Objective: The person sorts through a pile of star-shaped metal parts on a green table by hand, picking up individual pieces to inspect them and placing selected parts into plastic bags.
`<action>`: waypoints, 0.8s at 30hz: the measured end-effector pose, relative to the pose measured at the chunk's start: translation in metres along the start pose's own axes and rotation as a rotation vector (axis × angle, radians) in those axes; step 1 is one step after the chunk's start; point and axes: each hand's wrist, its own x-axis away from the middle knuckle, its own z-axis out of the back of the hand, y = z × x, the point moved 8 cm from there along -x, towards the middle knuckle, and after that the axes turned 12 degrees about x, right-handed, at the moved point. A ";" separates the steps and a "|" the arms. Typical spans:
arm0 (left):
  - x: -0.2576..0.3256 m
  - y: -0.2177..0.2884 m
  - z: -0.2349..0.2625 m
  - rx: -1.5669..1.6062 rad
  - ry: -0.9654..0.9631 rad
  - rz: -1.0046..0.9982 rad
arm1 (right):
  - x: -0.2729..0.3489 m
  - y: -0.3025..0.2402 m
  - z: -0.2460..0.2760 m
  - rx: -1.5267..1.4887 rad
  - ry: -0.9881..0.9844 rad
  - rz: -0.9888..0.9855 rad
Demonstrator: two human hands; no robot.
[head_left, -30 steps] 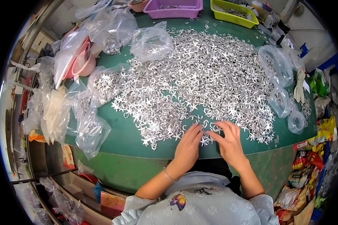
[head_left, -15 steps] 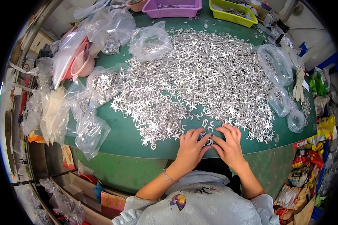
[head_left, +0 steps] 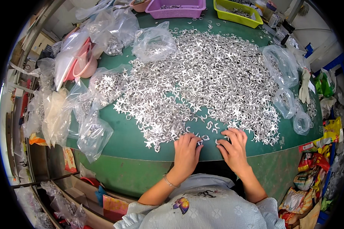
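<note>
A wide heap of small silver metal pieces (head_left: 221, 72), crescent- and star-shaped, covers the green table. At the near edge of the heap, my left hand (head_left: 186, 150) pinches a small silver piece (head_left: 199, 143) between thumb and fingertips. My right hand (head_left: 234, 149) is a little apart from it, fingers curled, with a bit of a silver piece (head_left: 217, 142) showing at the fingertips; its shape is mostly hidden. A loose silver crescent (head_left: 205, 137) lies between my hands, and a few more crescents (head_left: 209, 124) lie just beyond.
Clear plastic bags (head_left: 93, 133) with silver pieces line the left side; more clear bags (head_left: 280, 65) lie at right. A purple tray (head_left: 175, 13) and a yellow-green tray (head_left: 238, 18) stand at the back. A pink basket (head_left: 84, 66) sits back left, a white glove (head_left: 304, 86) at right.
My hands have moved apart, the left one going left toward the heap. The loose crescent between them now shows. My right hand has barely shifted.
</note>
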 end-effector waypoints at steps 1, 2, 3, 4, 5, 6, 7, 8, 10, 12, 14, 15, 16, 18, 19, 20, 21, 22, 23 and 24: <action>0.000 0.000 0.002 0.014 0.006 0.004 | -0.001 -0.002 0.000 -0.003 0.006 0.016; 0.000 0.000 0.002 0.029 0.012 0.007 | -0.003 -0.005 0.001 -0.005 0.011 0.030; 0.001 -0.002 0.005 0.031 0.040 0.010 | -0.005 -0.008 0.001 -0.008 0.017 0.045; 0.002 -0.006 0.008 0.034 0.068 0.012 | -0.006 -0.013 -0.001 -0.028 0.012 0.066; 0.003 -0.009 0.010 0.039 0.095 0.013 | -0.006 -0.019 -0.005 -0.047 0.006 0.086; 0.003 -0.005 0.011 0.071 0.098 -0.013 | -0.006 -0.022 -0.007 -0.065 0.000 0.105; 0.002 0.000 0.013 0.104 0.100 -0.041 | -0.008 -0.020 -0.005 -0.115 0.000 0.106; 0.003 0.005 0.016 0.134 0.107 -0.062 | -0.010 -0.013 -0.003 -0.121 0.036 0.060; 0.005 0.013 0.005 0.181 0.042 -0.080 | -0.014 0.001 -0.001 -0.132 0.107 -0.033; 0.007 0.015 -0.011 0.209 -0.031 -0.071 | -0.022 0.000 -0.001 -0.008 0.088 -0.039; 0.010 0.013 -0.017 0.169 -0.053 -0.036 | -0.022 -0.003 -0.005 0.099 0.062 -0.010; 0.009 0.014 -0.015 0.172 -0.037 -0.025 | -0.020 -0.003 -0.006 0.050 0.018 -0.003; 0.009 0.013 -0.013 0.175 -0.020 -0.014 | -0.017 -0.005 -0.005 0.013 -0.009 0.015; 0.005 0.013 -0.006 0.166 0.049 -0.043 | -0.012 -0.009 -0.004 -0.059 -0.062 0.054; 0.002 0.013 -0.002 0.161 0.084 -0.057 | -0.014 -0.006 -0.002 -0.044 -0.030 0.021; 0.001 0.013 -0.005 0.120 0.053 -0.058 | -0.016 -0.002 -0.002 -0.031 0.000 -0.011; 0.000 0.013 -0.009 0.079 0.022 -0.060 | -0.017 0.002 -0.002 -0.018 0.031 -0.043; 0.000 0.013 -0.012 0.038 -0.009 -0.062 | -0.019 0.003 -0.003 0.034 0.022 -0.038; 0.001 0.014 -0.016 0.064 -0.042 -0.078 | -0.022 0.003 -0.004 0.086 0.015 -0.035; 0.003 0.015 -0.019 0.089 -0.075 -0.093 | -0.023 0.003 -0.005 0.137 0.007 -0.031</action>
